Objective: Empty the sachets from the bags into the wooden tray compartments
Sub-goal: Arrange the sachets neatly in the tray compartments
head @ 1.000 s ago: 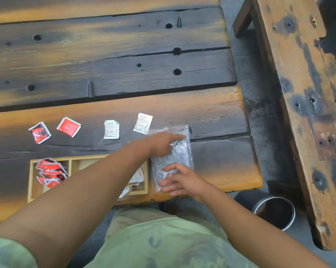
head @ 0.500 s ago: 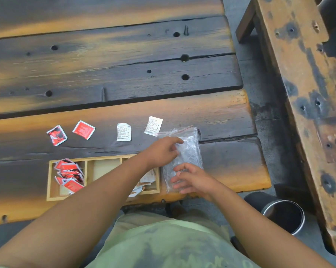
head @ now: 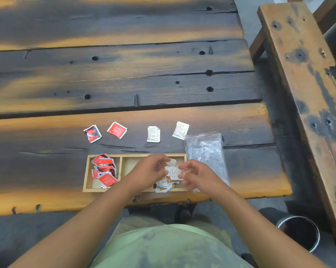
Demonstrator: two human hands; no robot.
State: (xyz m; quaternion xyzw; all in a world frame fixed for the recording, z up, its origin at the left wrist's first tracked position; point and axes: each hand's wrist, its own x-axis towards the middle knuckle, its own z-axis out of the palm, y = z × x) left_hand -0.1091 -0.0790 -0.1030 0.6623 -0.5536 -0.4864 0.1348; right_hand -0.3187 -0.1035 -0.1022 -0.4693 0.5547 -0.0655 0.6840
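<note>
Fingers [head: 160, 159] of the left hand [head: 149, 170] curl round and pinch the white sachets [head: 172, 171] over the right compartment of the wooden tray [head: 85, 173]. The right hand [head: 199, 174] curves its fingers against the same bunch; whether it grips, I cannot tell. Red sachets [head: 105, 169] fill the left compartment, at 9 o'clock. At 1 o'clock a plastic bag [head: 205, 151] lies just beside the tray. Four loose sachets [head: 153, 134] sit at 12 o'clock on the table [head: 124, 74].
</note>
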